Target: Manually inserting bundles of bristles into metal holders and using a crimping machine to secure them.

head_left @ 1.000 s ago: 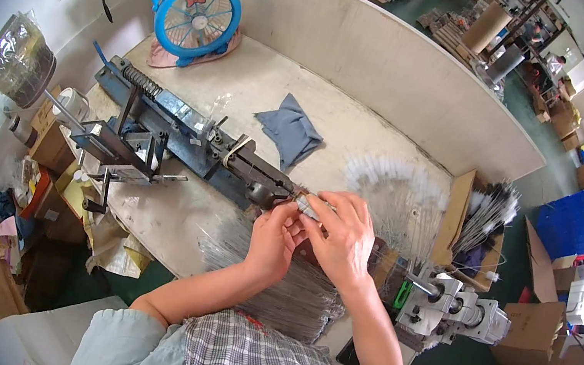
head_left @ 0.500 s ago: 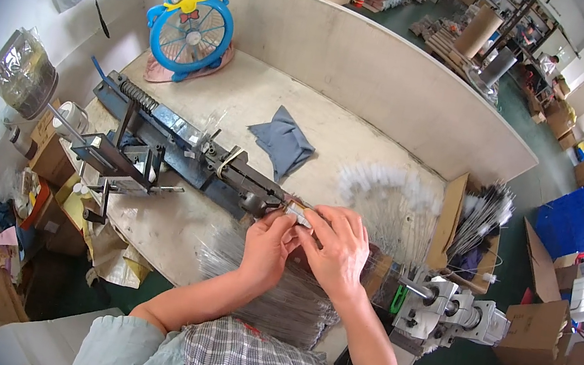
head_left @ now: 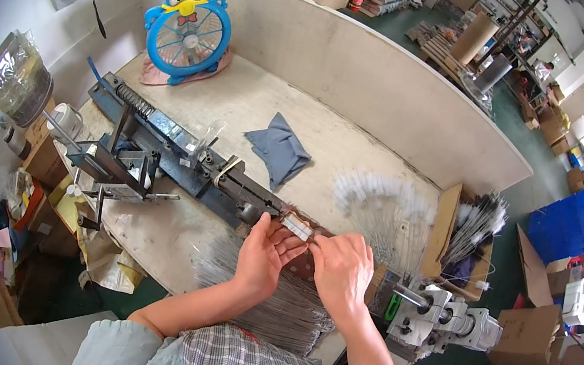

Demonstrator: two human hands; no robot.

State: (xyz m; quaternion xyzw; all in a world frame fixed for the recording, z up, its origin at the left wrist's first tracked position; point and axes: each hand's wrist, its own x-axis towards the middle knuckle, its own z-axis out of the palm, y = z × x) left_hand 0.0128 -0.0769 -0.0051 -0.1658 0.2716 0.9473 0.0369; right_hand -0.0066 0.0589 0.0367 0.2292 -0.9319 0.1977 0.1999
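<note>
The left hand (head_left: 263, 257) has its fingers partly open just beside the white block (head_left: 297, 226), which lies at the near end of the metal bar (head_left: 247, 194). The right hand (head_left: 343, 271) draws its fingertips together by the block's right end; whether they grip anything is unclear. Thin wires (head_left: 279, 301) lie below both hands.

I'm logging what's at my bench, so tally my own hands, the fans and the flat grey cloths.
Left hand and right hand: 2 hands
Blue fan: 1
Grey cloth: 1
Total: 4
</note>
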